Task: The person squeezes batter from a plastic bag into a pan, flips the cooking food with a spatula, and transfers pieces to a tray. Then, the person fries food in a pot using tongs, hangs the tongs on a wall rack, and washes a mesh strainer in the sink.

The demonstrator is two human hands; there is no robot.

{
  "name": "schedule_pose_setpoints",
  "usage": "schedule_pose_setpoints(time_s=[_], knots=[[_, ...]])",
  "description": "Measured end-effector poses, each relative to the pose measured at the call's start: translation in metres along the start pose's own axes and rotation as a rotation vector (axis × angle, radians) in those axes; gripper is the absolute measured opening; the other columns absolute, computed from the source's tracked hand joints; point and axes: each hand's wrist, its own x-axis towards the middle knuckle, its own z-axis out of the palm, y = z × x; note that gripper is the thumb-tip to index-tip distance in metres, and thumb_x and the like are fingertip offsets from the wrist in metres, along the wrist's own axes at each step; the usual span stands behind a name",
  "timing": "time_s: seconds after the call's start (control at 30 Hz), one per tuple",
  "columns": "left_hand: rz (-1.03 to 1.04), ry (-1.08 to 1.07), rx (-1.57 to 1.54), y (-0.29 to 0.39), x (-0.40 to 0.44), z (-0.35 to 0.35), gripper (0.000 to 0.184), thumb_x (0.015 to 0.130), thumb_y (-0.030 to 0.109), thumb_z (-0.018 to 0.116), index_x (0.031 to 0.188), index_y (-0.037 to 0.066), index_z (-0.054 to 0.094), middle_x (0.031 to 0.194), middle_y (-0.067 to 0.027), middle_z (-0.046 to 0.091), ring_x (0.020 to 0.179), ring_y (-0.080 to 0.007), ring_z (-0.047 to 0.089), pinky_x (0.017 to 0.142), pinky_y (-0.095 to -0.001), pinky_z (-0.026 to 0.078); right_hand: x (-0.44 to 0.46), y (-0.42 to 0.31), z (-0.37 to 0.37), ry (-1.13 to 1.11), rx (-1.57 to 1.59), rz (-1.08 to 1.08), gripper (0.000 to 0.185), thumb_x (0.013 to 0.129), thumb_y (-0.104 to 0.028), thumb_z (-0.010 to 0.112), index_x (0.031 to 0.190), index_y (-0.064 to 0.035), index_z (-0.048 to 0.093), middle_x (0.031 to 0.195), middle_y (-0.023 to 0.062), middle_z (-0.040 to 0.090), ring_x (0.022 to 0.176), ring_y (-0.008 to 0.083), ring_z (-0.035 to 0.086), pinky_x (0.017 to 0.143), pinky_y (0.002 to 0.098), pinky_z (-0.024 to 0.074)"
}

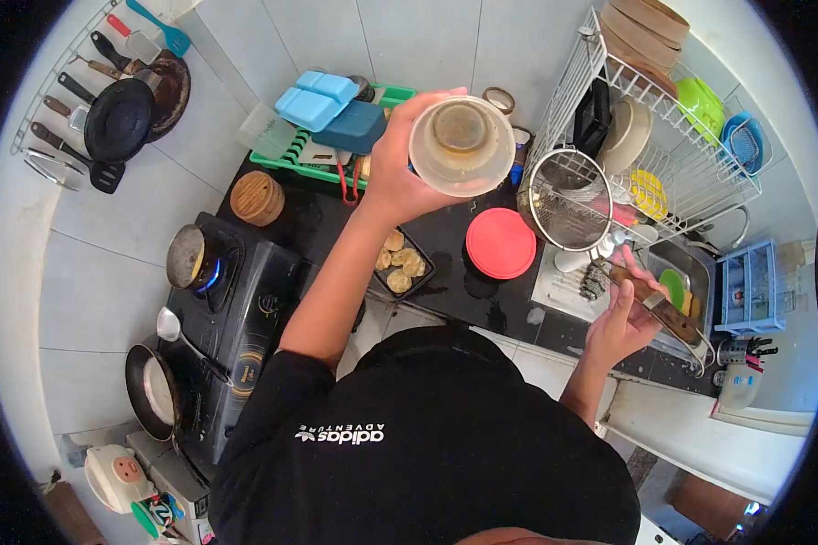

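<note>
Raised over the counter, my left hand (398, 168) grips a translucent plastic container (462, 145) with a brownish round patch at its middle. At the right, my right hand (623, 322) is wrapped round the wooden handle (654, 304) of a round wire strainer (571, 200). The strainer's mesh is beside the dish rack, above the sink's drainboard. Below the container on the black counter (450, 263) sits a tub with a red lid (502, 242). Flat yellowish food pieces (402, 262) lie in a black tray, near my left forearm.
A gas stove (236, 336) at the left has a small pot (191, 257) over a blue flame and a frying pan (153, 391). A wooden pot (257, 198), green rack (291, 163), wire dish rack (645, 100) and sink (700, 263) line the counter. Pans (120, 118) hang at upper left.
</note>
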Motion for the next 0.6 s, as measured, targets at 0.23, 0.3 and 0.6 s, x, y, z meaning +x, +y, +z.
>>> schedule_pose_setpoints(time_s=[0.23, 0.3, 0.6], knots=[[0.008, 0.004, -0.057, 0.0, -0.001, 0.008, 0.105, 0.053, 0.02, 0.103, 0.137, 0.007, 0.042, 0.138, -0.0181, 0.058, 0.125, -0.0271, 0.06, 0.106, -0.0418, 0.049, 0.003, -0.001, -0.006, 0.027, -0.002, 0.004, 0.033, 0.093, 0.007, 0.063, 0.12, -0.0029, 0.049, 0.116, 0.0175, 0.06, 0.121, 0.0473, 0.061, 0.105, 0.0536, 0.0507], [0.002, 0.001, -0.061, 0.003, 0.0, 0.008, 0.104, 0.053, 0.02, 0.103, 0.137, 0.007, 0.042, 0.139, -0.0181, 0.058, 0.126, -0.0272, 0.059, 0.107, -0.0421, 0.049, 0.005, 0.002, -0.011, 0.0, -0.019, -0.005, 0.03, 0.095, 0.006, 0.061, 0.121, -0.0031, 0.049, 0.118, 0.0167, 0.06, 0.123, 0.0471, 0.059, 0.106, 0.0567, 0.0499], [-0.019, 0.05, -0.134, 0.006, 0.0, 0.009, 0.093, 0.059, 0.02, 0.099, 0.136, 0.01, 0.048, 0.136, -0.0133, 0.063, 0.125, -0.0261, 0.061, 0.107, -0.0404, 0.048, 0.008, 0.005, -0.012, -0.015, -0.027, 0.009, 0.029, 0.097, 0.004, 0.06, 0.121, -0.0054, 0.047, 0.12, 0.0162, 0.06, 0.127, 0.0464, 0.057, 0.108, 0.0563, 0.0497]])
